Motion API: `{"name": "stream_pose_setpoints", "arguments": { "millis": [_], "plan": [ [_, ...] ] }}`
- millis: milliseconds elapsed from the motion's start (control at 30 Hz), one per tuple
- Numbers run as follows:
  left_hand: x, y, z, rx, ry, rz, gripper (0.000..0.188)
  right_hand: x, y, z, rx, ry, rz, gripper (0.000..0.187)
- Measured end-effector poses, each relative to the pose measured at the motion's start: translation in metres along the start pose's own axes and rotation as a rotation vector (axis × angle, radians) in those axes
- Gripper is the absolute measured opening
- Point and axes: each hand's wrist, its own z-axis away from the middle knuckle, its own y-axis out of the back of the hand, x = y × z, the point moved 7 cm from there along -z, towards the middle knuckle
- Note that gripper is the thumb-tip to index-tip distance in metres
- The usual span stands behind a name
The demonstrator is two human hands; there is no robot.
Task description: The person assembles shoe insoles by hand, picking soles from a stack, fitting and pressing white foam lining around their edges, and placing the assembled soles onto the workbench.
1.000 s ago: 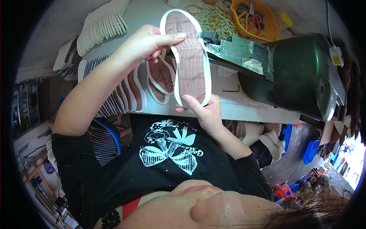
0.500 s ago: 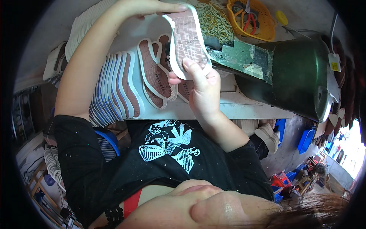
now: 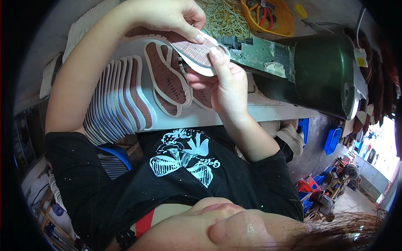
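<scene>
Nearest: black printed shirt (image 3: 180, 167), forearms rising to the desk (image 3: 251, 112). Right hand (image 3: 226, 85) under a white-rimmed shoe sole (image 3: 197, 52), fingers (image 3: 217, 58) closed on its near edge. Left hand (image 3: 167, 16) above, fingers pinching the same sole from the top. Sole held in the air just above the desk, beside the green machine (image 3: 318, 71). Step judged: presenting the sole to the machine; next move calls for aligned feeding of its edge. Below: loose soles (image 3: 165, 79), fanned stack (image 3: 113, 100). Beyond: rubber bands (image 3: 224, 19), yellow basket (image 3: 268, 16). Sole's far end hidden by fingers; machine's working point hard to make out
</scene>
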Motion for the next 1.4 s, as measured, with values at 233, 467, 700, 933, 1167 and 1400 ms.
{"name": "stream_pose_setpoints", "arguments": {
  "millis": [233,467,700,933,1167,1400],
  "plan": [
    [-0.021,-0.017,0.005,0.169,-0.013,0.312,0.034,-0.003,-0.004,-0.003,-0.110,-0.005,-0.035,0.043],
    [-0.023,-0.027,0.012,0.163,0.013,0.285,0.025,-0.007,-0.001,0.000,-0.159,-0.013,-0.120,0.035],
    [-0.016,-0.043,0.026,0.237,0.222,0.253,0.030,-0.006,0.003,-0.001,-0.186,-0.020,-0.102,0.030],
    [-0.016,-0.068,0.026,0.275,0.280,0.574,0.039,-0.006,0.015,0.010,-0.214,-0.101,-0.013,0.021],
    [-0.014,-0.063,0.019,0.298,0.271,0.633,0.049,-0.018,0.035,0.053,-0.436,-0.378,0.382,0.030],
    [-0.041,-0.022,0.001,0.532,0.252,0.308,0.055,-0.007,0.027,0.020,-0.220,-0.101,0.100,0.028]
  ]
}}
